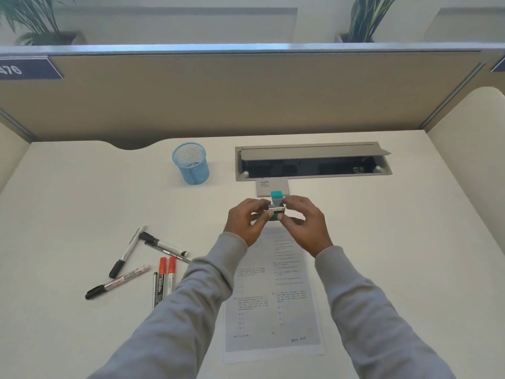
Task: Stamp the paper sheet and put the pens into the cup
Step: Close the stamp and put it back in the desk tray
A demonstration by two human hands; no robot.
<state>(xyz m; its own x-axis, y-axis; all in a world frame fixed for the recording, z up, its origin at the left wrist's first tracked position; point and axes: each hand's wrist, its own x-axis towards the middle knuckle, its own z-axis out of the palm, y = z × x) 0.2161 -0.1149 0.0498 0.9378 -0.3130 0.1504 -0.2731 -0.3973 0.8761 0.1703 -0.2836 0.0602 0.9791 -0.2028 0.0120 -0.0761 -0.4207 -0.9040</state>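
A small teal stamp is held above the far end of the printed paper sheet, which lies on the white desk. My left hand pinches the stamp's lower part from the left. My right hand grips it from the right. Several markers lie scattered to the left of the sheet: black-capped ones and two red-capped ones. A blue mesh cup stands upright and looks empty at the back, left of centre.
A grey ink pad box sits just beyond the stamp. Behind it is an open cable tray recessed in the desk. Tan partition walls enclose the desk at the back and sides.
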